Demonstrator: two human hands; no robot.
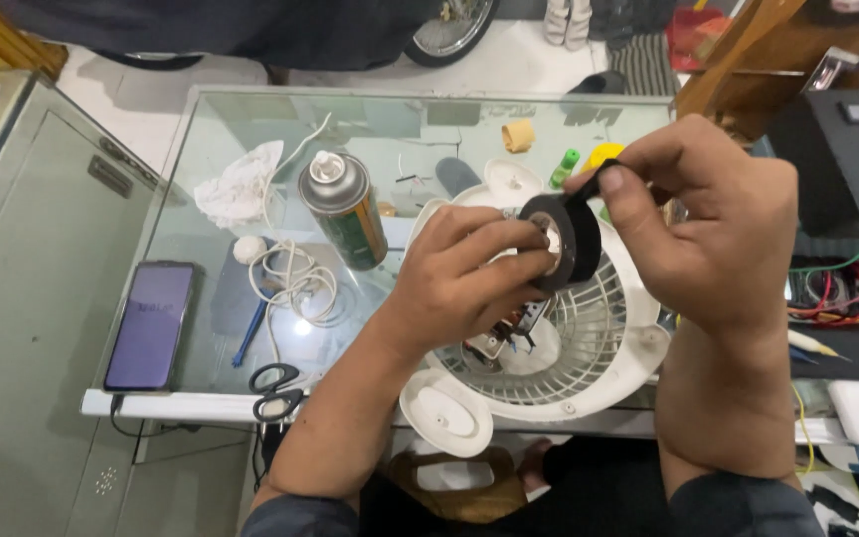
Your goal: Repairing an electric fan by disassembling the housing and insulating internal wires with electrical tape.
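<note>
Black tape roll (567, 242) sits above the white fan housing (589, 348), my left hand (464, 283) clenched around it while my right hand (708, 214) pinches its loose end, so I judge I'm mid-peel, and next I need a steady pull.

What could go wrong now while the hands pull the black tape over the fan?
The right hand pulls tape from the black tape roll, held by the left hand; the strip might twist and stick to itself. The left elbow is near the scissors at the glass table edge and may knock them off.
</note>
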